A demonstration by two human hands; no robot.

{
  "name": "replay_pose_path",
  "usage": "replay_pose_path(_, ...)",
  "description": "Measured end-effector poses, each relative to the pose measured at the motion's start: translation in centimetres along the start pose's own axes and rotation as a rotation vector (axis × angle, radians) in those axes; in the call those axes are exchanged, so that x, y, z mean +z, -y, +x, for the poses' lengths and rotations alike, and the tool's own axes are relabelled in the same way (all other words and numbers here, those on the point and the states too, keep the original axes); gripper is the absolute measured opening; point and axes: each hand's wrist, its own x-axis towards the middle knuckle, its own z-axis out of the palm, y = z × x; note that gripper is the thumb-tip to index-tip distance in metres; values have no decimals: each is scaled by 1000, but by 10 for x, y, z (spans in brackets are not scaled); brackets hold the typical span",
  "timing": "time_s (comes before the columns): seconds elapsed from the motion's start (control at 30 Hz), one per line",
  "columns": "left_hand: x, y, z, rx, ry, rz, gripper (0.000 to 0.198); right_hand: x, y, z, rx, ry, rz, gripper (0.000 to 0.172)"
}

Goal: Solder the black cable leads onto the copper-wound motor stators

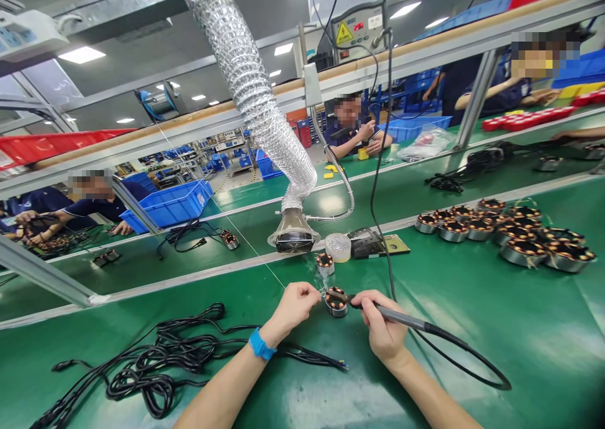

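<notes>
My right hand point(385, 328) grips a soldering iron point(401, 316) like a pen, its tip on a small motor stator point(336, 303) with copper windings. My left hand point(293, 307), a blue band at its wrist, pinches the end of a thin solder wire point(250, 245) close to the stator's left side. That wire runs down from a spool point(161, 103) at upper left. Wisps of smoke rise above the stator. Just behind it stands a second stator point(325, 263). Cut ends of black power cords point(163, 360) lie below my left wrist.
A fume hood point(296, 230) on a foil duct point(250, 70) stands behind the stators, beside a round clear container point(338, 247) and an iron holder point(366, 243). Many stators point(520, 247) fill the right side. The iron's cable point(477, 356) loops at right. Co-workers sit across the bench.
</notes>
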Motion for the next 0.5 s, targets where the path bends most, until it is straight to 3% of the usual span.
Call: replay_pose_path(0.5, 0, 2, 1, -1, 2, 2, 16, -1, 6, 4, -40, 1, 57, 31)
